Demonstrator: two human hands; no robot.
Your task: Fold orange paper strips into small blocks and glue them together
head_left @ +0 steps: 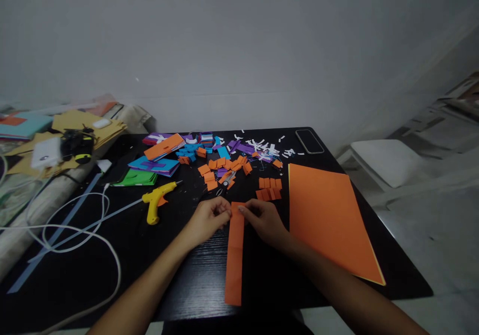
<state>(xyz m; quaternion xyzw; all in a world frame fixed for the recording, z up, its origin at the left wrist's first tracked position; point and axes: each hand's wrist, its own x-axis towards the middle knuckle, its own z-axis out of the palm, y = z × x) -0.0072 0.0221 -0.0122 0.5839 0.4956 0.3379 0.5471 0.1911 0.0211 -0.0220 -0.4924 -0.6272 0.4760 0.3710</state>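
A long orange paper strip (235, 260) lies lengthwise toward the front edge of the black table (194, 285). At its far end my left hand (211, 217), fingers curled, pinches the left edge. Opposite it, my right hand (264, 220) grips the right edge, thumb on top of the paper. Just beyond my hands are scissors (226, 180), partly among small folded orange pieces (209, 177). More folded orange pieces (269, 188) sit in two rows behind my right hand.
Large orange sheets (329, 215) lie at the right, a phone (309, 141) behind them. A yellow glue gun (157, 200), coloured paper stacks (153, 165) and a white cable (108, 245) are at the left. White scraps (265, 148) lie near the wall.
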